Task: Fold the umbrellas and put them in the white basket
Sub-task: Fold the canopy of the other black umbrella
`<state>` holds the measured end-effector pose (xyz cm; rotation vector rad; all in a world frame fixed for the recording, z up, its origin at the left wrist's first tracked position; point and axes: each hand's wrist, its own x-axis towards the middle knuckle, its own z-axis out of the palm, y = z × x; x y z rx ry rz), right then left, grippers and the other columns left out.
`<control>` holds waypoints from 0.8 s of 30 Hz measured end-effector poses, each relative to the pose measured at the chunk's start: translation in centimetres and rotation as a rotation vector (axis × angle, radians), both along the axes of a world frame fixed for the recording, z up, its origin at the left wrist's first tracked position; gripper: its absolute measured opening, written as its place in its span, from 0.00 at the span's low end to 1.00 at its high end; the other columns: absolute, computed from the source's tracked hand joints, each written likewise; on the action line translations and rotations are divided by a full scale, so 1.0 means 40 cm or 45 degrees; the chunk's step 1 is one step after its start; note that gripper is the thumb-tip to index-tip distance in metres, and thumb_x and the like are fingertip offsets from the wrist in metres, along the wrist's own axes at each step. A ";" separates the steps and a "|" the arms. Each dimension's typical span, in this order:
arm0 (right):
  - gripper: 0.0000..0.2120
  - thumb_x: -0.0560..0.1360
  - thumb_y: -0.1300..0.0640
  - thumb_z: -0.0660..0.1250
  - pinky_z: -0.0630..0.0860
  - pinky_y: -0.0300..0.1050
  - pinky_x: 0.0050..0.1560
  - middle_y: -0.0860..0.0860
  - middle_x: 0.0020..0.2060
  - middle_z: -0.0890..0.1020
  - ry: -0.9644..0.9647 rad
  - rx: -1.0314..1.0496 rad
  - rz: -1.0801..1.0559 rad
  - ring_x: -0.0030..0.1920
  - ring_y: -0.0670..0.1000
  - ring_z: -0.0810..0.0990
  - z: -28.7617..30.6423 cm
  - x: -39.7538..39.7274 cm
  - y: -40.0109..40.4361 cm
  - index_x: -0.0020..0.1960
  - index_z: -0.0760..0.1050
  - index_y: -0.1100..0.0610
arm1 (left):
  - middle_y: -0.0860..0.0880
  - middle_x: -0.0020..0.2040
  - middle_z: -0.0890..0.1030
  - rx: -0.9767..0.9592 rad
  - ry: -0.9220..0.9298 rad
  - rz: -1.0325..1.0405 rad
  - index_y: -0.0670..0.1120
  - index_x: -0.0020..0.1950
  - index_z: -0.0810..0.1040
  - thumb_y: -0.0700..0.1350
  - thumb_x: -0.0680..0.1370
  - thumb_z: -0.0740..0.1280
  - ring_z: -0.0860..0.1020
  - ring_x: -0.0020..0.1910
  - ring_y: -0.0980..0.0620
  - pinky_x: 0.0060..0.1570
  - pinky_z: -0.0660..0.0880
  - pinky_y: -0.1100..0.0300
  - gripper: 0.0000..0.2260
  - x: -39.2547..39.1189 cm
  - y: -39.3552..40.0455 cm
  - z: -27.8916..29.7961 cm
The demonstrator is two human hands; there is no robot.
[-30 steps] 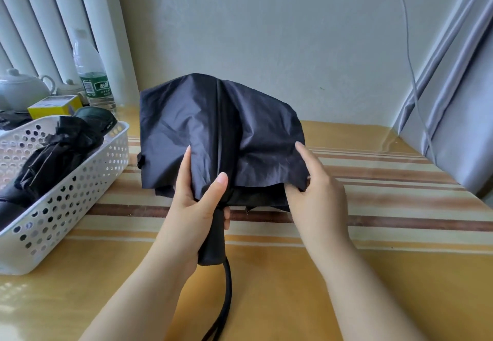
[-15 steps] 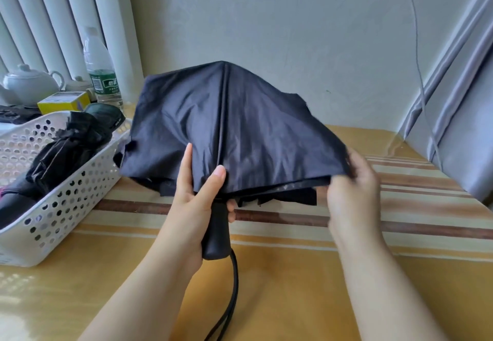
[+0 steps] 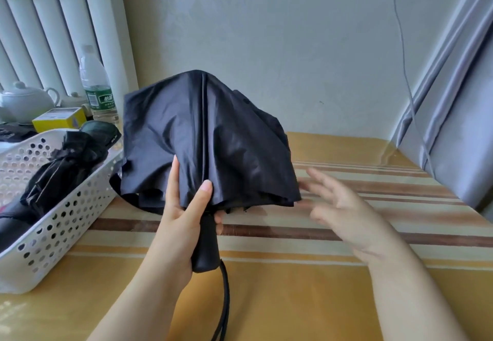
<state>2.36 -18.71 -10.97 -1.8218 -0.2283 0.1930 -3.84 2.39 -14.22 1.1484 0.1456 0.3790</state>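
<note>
Black umbrella [image 3: 213, 138] held above striped tablecloth [image 3: 373, 207], canopy collapsed but loose, folds hanging unwrapped, tip pointing up and away. Left hand [image 3: 184, 215] clamped on the umbrella where canopy meets handle: thumb [image 3: 202, 194] laid up against the fabric, index finger straight along the canopy's left side, remaining fingers curled round behind the shaft. Black handle [image 3: 206, 250] projecting below the palm toward the camera; black wrist strap [image 3: 225, 300] hanging from its end, running out of the bottom of the view.

Right hand [image 3: 344, 207] motion-blurred, just beside the canopy's lower right hem, fingers spread and relaxed, gripping nothing. Contact with fabric edge: cannot tell, owing to blur.

White basket [image 3: 66, 220], perforated walls, at left on the table, near edge touching or just beside the canopy's left corner. Inside: black folded umbrella [image 3: 61, 172] lying lengthwise; dark green item [image 3: 100, 130] at far end with small white mark, unreadable.

Behind basket: clear water bottle [image 3: 97, 84], green label with white characters and barcode, text too small to read. Yellow box [image 3: 60, 119], printing illegible. White teapot [image 3: 26, 100] next to it. Vertical blinds [image 3: 53, 20] behind; grey curtain [image 3: 458, 114] at right, thin cord [image 3: 402, 47] hanging down the wall.
</note>
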 end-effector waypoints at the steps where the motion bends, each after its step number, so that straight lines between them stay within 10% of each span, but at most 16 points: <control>1: 0.34 0.76 0.70 0.60 0.71 0.44 0.61 0.40 0.66 0.73 -0.050 -0.002 -0.036 0.54 0.36 0.77 0.017 -0.003 -0.004 0.72 0.63 0.38 | 0.48 0.52 0.81 -0.005 -0.021 -0.015 0.76 0.59 0.64 0.50 0.71 0.68 0.75 0.30 0.53 0.33 0.74 0.57 0.26 0.000 0.004 0.004; 8: 0.12 0.76 0.48 0.66 0.66 0.26 0.55 0.42 0.57 0.73 -0.803 -0.367 -0.130 0.53 0.33 0.72 0.177 0.064 0.070 0.59 0.74 0.40 | 0.48 0.34 0.77 -0.021 -0.124 -0.206 0.70 0.67 0.67 0.57 0.70 0.73 0.70 0.26 0.50 0.24 0.69 0.59 0.28 -0.001 -0.002 0.017; 12: 0.05 0.77 0.49 0.66 0.70 0.35 0.51 0.43 0.53 0.78 -0.811 -0.437 -0.093 0.50 0.40 0.76 0.227 0.082 0.080 0.51 0.78 0.41 | 0.47 0.37 0.81 0.025 -0.084 -0.196 0.76 0.57 0.70 0.50 0.69 0.66 0.73 0.26 0.49 0.26 0.72 0.59 0.23 -0.009 -0.009 0.020; 16: 0.07 0.77 0.47 0.66 0.70 0.34 0.50 0.39 0.45 0.78 -0.745 -0.474 -0.094 0.48 0.39 0.76 0.264 0.065 0.062 0.54 0.78 0.44 | 0.46 0.54 0.83 0.119 -0.108 -0.157 0.78 0.52 0.72 0.47 0.69 0.66 0.81 0.35 0.48 0.35 0.79 0.56 0.24 -0.022 -0.011 0.026; 19: 0.08 0.76 0.45 0.66 0.66 0.28 0.40 0.41 0.41 0.74 -0.810 -0.606 -0.028 0.36 0.36 0.72 0.302 0.040 0.065 0.44 0.79 0.47 | 0.43 0.63 0.79 0.124 -0.156 -0.149 0.78 0.52 0.73 0.52 0.66 0.72 0.76 0.60 0.36 0.61 0.70 0.37 0.23 -0.036 -0.020 0.038; 24: 0.27 0.77 0.41 0.60 0.58 0.44 0.33 0.52 0.30 0.64 -0.799 -0.413 0.238 0.31 0.47 0.62 0.342 -0.036 0.048 0.34 0.64 0.64 | 0.65 0.61 0.78 0.198 -0.352 -0.115 0.74 0.59 0.72 0.51 0.65 0.74 0.76 0.62 0.61 0.62 0.73 0.61 0.27 -0.039 -0.018 0.033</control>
